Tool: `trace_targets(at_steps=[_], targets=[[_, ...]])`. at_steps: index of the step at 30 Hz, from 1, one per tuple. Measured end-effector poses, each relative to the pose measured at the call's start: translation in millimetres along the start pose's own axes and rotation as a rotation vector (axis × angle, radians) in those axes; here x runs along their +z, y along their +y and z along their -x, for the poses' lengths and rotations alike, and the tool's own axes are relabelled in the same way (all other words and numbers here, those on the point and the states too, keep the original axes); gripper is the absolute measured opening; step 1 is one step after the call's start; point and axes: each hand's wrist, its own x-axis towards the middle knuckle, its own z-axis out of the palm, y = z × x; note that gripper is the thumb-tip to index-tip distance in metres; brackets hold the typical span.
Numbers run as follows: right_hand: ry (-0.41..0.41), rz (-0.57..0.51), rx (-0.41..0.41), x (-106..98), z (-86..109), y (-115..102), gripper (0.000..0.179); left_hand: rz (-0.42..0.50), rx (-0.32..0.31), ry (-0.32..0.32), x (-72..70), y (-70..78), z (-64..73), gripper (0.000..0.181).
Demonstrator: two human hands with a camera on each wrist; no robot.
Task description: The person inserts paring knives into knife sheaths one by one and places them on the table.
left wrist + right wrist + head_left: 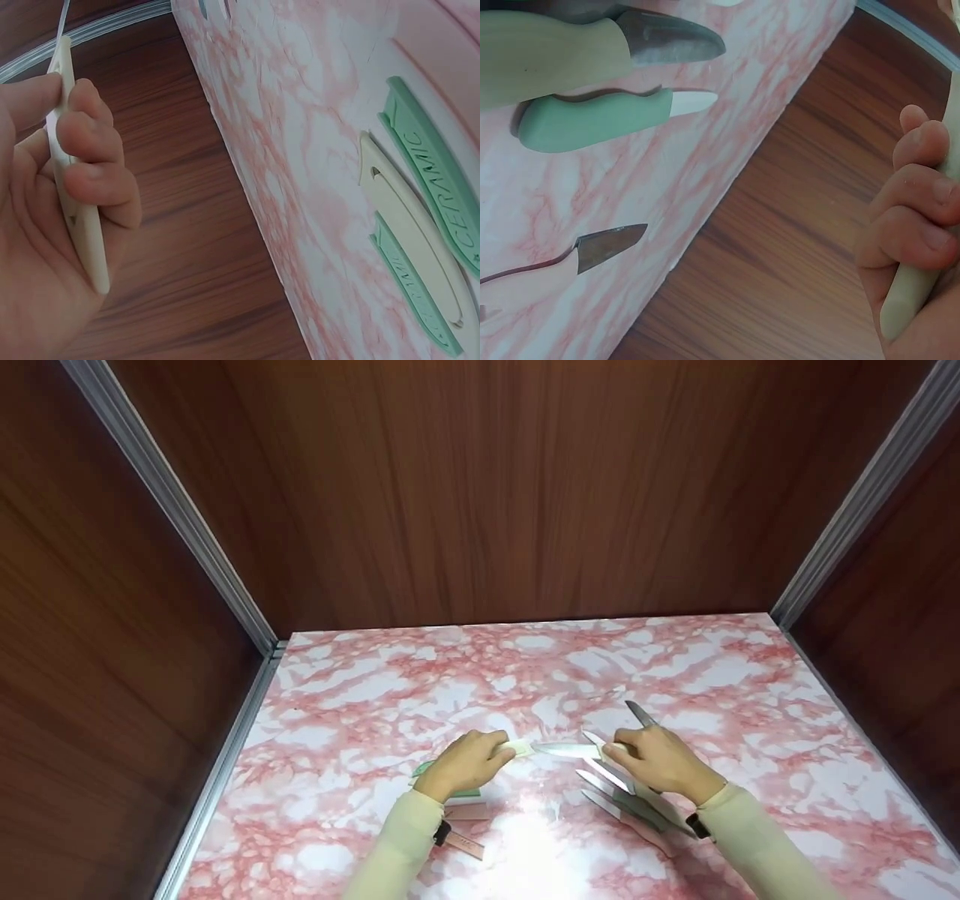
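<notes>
Head view takes in three wood-grain walls (487,487) around a pink-and-white tabletop (390,660), which fills the lower half of the frame. Two hands work near its lower middle. The left hand (466,761) has its fingers curled round a held cover (517,748), cream-coloured; the right hand (667,761) grips a held knife (568,750) by its pale handle, blade aimed left at the cover's end. The tip meets or nearly meets that end; whether it has gone in cannot be told.

As far as the pictures show, no knife sits fully in a cover: the pair in the hands looks barely begun, and the rest lie apart, knives right of centre, covers left.

Besides the one held, about five bare blades seem to show around and below the right hand, some handles hidden. Right wrist view makes out three of these knives: one cream knife (547,60) and one green knife (596,122) at upper left, one pink knife (532,285) at lower left.

Loose covers number at least five: two pink covers (466,811) at lower centre in the head view and, at right in the left wrist view, one cream cover (412,229) between two green covers (439,172).
</notes>
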Motion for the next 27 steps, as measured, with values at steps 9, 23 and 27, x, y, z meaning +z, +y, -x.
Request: trace_targets(at_steps=[9,23,27], targets=[[-0.013,0.003,0.008,-0.8,-0.2,-0.3,0.031,0.010,-0.004,0.004,0.9,0.1,0.2,0.027],[-0.006,0.022,-0.012,-0.6,-1.5,-1.9,0.032,0.006,0.015,0.001,1.5,0.4,0.2,0.027],[0.014,0.029,-0.051,0.3,-2.1,-2.2,0.032,-0.013,0.019,0.002,2.2,1.2,0.2,0.027]])
